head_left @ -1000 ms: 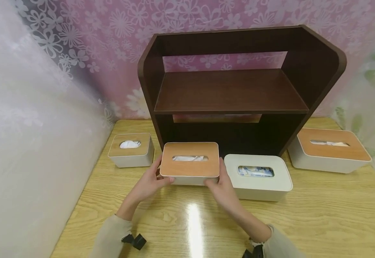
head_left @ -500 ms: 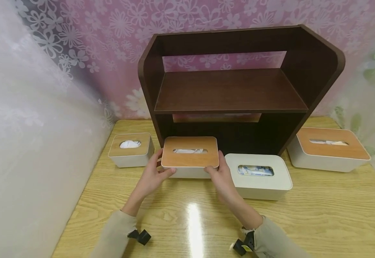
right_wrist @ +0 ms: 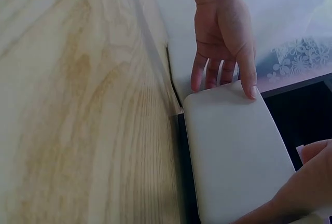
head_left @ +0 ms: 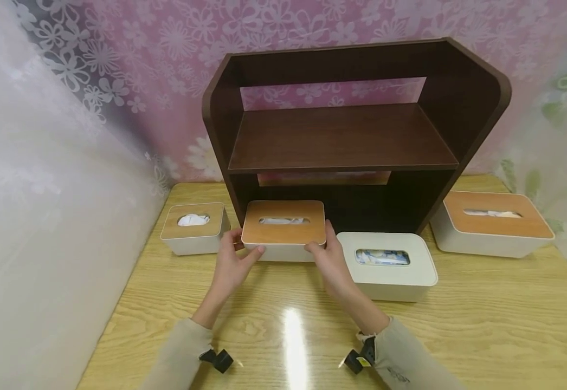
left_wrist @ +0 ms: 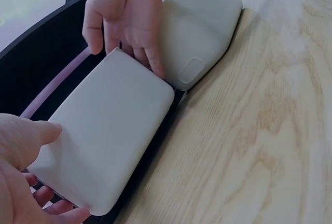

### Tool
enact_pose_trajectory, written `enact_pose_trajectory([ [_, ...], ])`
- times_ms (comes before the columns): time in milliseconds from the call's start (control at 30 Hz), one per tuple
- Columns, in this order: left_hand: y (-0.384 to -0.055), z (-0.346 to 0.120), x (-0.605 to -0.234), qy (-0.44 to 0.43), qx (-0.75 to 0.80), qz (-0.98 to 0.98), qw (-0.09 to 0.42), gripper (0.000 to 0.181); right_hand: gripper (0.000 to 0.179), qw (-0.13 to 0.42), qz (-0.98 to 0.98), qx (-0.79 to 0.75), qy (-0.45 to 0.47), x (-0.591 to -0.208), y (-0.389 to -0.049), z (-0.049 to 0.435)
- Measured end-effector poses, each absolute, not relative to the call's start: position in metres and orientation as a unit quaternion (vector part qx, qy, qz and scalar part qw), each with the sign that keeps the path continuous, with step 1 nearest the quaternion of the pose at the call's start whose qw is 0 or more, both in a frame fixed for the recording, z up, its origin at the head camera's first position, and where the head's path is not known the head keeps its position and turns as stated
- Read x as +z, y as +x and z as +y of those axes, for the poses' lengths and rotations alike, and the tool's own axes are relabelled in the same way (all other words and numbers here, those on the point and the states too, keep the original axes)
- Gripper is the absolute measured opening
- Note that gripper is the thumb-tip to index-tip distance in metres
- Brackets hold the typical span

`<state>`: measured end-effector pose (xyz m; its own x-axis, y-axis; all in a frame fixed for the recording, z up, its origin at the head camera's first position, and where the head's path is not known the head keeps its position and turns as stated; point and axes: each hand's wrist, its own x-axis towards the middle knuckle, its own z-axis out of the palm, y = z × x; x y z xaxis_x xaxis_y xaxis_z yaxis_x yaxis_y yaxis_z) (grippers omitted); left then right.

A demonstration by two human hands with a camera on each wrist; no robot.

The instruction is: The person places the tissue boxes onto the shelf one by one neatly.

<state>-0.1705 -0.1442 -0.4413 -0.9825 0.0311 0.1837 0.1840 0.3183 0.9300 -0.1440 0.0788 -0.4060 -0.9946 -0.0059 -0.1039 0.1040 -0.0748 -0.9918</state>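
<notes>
A white tissue box [head_left: 283, 235] with an orange wood-look lid and a slot showing white tissue is held between my two hands at the left of the shelf's lower opening. My left hand [head_left: 232, 260] grips its left end, thumb on the front face. At the right end my right hand [head_left: 332, 265] holds it likewise, thumb at the front corner. Both wrist views show the box's plain white front [left_wrist: 104, 130] between the hands; its back part lies within the dark rack [head_left: 344, 138]. Fingers behind the end walls are partly hidden.
Right beside my right hand stands an all-white tissue box [head_left: 391, 275]. A small tissue box with a tan lid [head_left: 193, 227] is left of the rack, and a larger orange-lidded one [head_left: 495, 222] is right of it. All stand on a wood-grain table [head_left: 244, 319].
Both hands have moved the tissue box away from me, toward and partly into the rack's lower opening. The other boxes keep their places; the head view has shifted slightly.
</notes>
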Motion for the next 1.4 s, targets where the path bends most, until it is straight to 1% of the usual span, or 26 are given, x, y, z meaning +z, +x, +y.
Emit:
enact_pose_trajectory([
  [200, -0.172, -0.142, -0.443, -0.057, -0.575, -0.813, 0.080, 0.061, 0.087, 0.051, 0.685, -0.726, 0.039, -0.402, -0.147, 0.079],
  [400, -0.171, -0.139, -0.443, -0.049, -0.561, -0.822, 0.089, 0.061, 0.091, 0.047, 0.715, -0.698, 0.023, -0.401, -0.127, 0.078],
  [533, -0.168, -0.136, -0.443, -0.039, -0.554, -0.826, 0.098, 0.062, 0.093, 0.068, 0.703, -0.708, 0.029, -0.402, -0.112, 0.079],
  [700, -0.163, -0.131, -0.442, -0.030, -0.574, -0.811, 0.111, 0.055, 0.092, 0.086, 0.673, -0.733, 0.037, -0.403, -0.106, 0.080],
  [733, -0.160, -0.128, -0.436, -0.026, -0.582, -0.805, 0.109, 0.053, 0.092, 0.085, 0.670, -0.737, 0.036, -0.403, -0.106, 0.080],
  [867, -0.154, -0.124, -0.435, -0.020, -0.609, -0.787, 0.094, 0.053, 0.093, 0.082, 0.655, -0.750, 0.033, -0.402, -0.109, 0.082],
  [1067, -0.152, -0.123, -0.440, -0.023, -0.637, -0.767, 0.071, 0.054, 0.090, 0.078, 0.640, -0.764, 0.023, -0.402, -0.117, 0.084],
  [1233, -0.150, -0.123, -0.440, -0.027, -0.643, -0.763, 0.064, 0.056, 0.091, 0.088, 0.626, -0.774, 0.012, -0.400, -0.124, 0.085],
  [1400, -0.150, -0.125, -0.439, -0.043, -0.647, -0.760, 0.041, 0.063, 0.091, 0.107, 0.600, -0.793, 0.020, -0.396, -0.130, 0.088],
])
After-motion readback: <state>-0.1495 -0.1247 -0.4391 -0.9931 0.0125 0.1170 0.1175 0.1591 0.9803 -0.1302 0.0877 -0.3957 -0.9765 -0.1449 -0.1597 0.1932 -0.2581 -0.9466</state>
